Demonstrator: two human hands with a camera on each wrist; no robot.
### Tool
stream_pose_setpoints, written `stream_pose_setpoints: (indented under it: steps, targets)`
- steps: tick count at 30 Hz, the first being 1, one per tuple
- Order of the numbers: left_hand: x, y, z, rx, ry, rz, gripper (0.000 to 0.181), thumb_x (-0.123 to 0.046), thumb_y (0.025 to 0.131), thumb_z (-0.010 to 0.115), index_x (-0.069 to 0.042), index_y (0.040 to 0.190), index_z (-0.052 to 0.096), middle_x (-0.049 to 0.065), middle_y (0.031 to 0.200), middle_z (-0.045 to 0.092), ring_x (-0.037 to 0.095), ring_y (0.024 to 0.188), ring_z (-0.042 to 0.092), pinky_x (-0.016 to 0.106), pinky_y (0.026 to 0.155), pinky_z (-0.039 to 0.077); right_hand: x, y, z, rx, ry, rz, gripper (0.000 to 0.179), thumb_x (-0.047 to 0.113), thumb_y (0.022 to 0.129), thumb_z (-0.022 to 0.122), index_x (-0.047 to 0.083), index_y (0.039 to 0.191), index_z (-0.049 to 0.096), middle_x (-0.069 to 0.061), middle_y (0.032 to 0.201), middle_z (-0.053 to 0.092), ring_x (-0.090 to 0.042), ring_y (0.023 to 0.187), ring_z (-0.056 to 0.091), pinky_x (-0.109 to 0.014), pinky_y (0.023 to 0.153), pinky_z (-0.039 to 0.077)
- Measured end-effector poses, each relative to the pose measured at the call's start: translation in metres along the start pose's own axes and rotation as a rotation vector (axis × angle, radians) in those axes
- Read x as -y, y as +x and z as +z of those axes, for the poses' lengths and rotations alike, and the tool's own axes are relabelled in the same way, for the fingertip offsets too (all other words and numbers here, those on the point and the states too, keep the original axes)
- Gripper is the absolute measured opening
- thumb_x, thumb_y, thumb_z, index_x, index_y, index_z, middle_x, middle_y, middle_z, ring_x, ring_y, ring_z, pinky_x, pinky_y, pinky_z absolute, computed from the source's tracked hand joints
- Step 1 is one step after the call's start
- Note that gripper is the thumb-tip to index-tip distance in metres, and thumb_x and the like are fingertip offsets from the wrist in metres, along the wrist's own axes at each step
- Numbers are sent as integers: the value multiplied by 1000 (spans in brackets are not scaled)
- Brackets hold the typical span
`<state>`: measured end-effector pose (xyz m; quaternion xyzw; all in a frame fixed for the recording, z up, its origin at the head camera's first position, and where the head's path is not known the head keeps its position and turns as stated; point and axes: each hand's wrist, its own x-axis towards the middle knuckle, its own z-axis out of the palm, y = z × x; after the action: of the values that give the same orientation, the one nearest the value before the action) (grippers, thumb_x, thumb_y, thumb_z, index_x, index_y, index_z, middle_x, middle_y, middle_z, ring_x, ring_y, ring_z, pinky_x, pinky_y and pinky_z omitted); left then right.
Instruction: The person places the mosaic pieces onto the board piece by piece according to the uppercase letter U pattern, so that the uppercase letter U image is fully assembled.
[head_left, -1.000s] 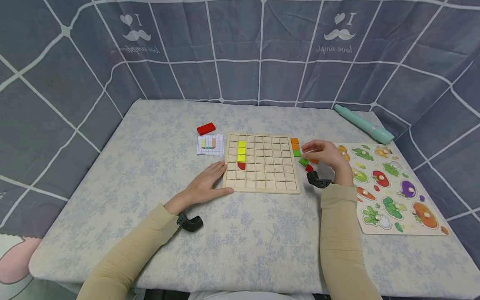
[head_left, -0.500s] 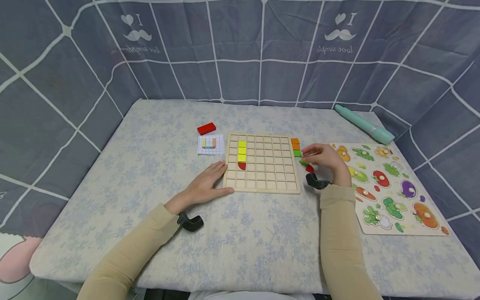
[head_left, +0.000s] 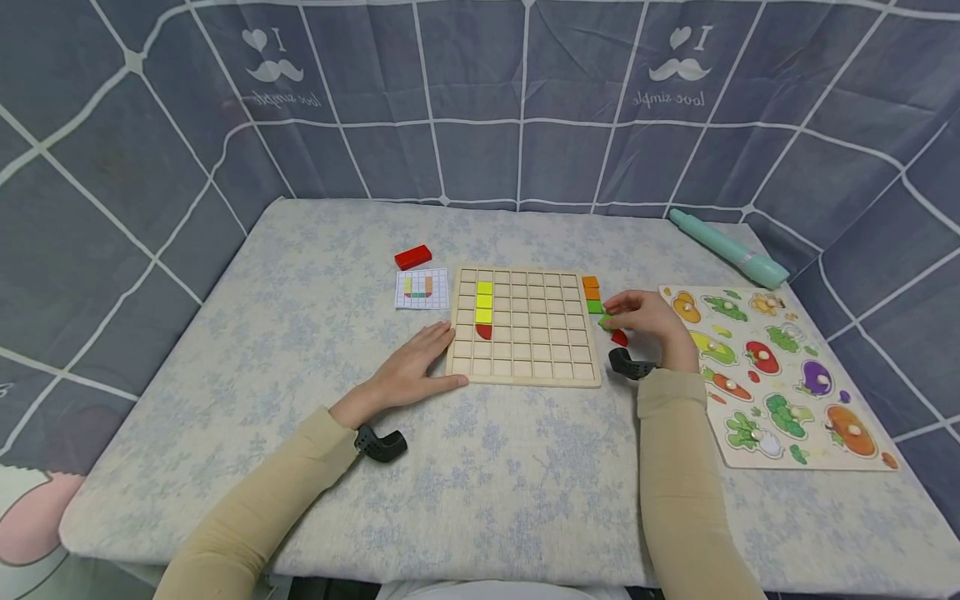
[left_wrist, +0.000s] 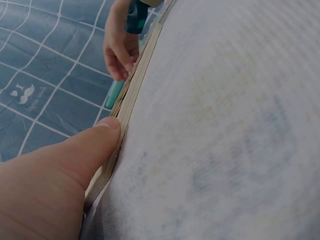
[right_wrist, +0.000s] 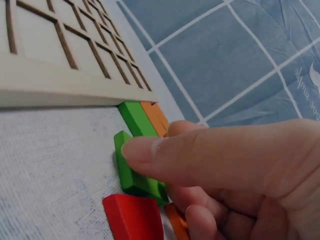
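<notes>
A wooden grid board (head_left: 540, 343) lies mid-table, with yellow square blocks (head_left: 483, 302) in one column and a red quarter-round block (head_left: 483, 332) below them. My left hand (head_left: 408, 367) rests with fairly straight fingers along the board's left edge, its thumb at the near corner. Right of the board, my right hand (head_left: 648, 321) pinches a green block (right_wrist: 125, 172), thumb on its face and fingers partly hidden behind. Close by are a red block (right_wrist: 131, 215), another green block (right_wrist: 136, 118), orange blocks (head_left: 591, 287) and an orange piece (right_wrist: 176, 221) partly under the fingers.
A pattern card (head_left: 422, 289) lies left of the board, with a red box-shaped block (head_left: 413, 257) behind it. To the right lies a vegetable puzzle board (head_left: 810, 433). A teal cylinder (head_left: 727, 247) sits at the back right. Tiled-pattern curtains surround the table.
My right hand has lowered slightly toward the near green block, and its thumb and fingers have closed on it. My left hand stays in place on the board.
</notes>
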<state>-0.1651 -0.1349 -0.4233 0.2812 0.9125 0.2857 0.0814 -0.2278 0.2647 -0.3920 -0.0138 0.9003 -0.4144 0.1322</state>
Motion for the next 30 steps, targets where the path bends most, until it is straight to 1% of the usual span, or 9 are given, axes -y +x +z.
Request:
stream_pose_setpoints:
  steps: [6,15,22,30]
  targets:
    - [0,0,0,0,1,-2,86,-51,87,59,-1,148,25,11,155,17,24,142,11,41,115,14,1,0,2,4,-3,1,44,15,80,74,-3,117,58,-21,111,58,-27,93,53,-35,82,45]
    - [0,0,1,0,4,-6,86,-52,87,58,-1,148,25,11,155,17,23,142,11,42,115,14,-1,3,3,-18,-20,15,40,13,81,74,-2,115,59,-19,109,59,-25,91,53,-30,78,45]
    - [1,1,2,-3,8,1,86,-52,87,58,0,147,25,11,154,18,24,142,12,41,115,14,0,3,3,-34,-42,16,38,15,81,73,0,114,60,-19,110,60,-26,94,53,-32,80,45]
    - [1,1,2,0,9,0,87,-53,87,58,0,147,25,12,154,18,24,142,11,40,115,14,3,1,4,-47,-58,14,35,15,83,71,0,113,61,-20,111,62,-26,91,55,-33,77,46]
